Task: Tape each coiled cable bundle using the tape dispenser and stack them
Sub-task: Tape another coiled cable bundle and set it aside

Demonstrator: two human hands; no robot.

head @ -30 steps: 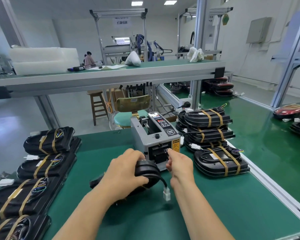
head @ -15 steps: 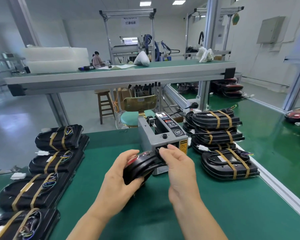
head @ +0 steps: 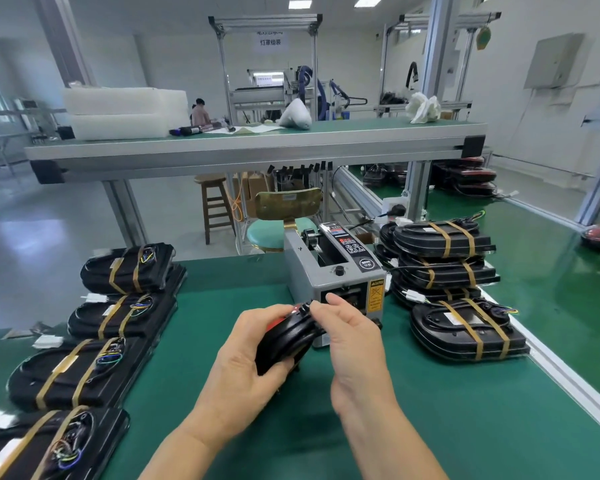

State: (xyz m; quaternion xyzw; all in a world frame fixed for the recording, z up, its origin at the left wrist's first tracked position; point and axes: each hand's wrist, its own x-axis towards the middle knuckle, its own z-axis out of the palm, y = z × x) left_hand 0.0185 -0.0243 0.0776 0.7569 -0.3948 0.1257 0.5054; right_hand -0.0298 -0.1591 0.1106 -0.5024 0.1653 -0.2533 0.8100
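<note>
Cable bundle [head: 284,337] tilted mid-worktop [head: 430,410], gripped by left hand [head: 250,368], just before tape dispenser [head: 333,271]. Right hand [head: 350,341] fingertips pinch its top edge, maybe with tape, unclear. Taped stack [head: 444,258] near right edge; taped row [head: 84,368] along left edge.

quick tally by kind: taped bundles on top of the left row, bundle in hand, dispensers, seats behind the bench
taped cable bundles, top of left row: 4
cable bundle, gripped by the left hand and pinched by the right hand: 1
tape dispenser: 1
wooden stool: 1
chair: 1
total: 8
</note>
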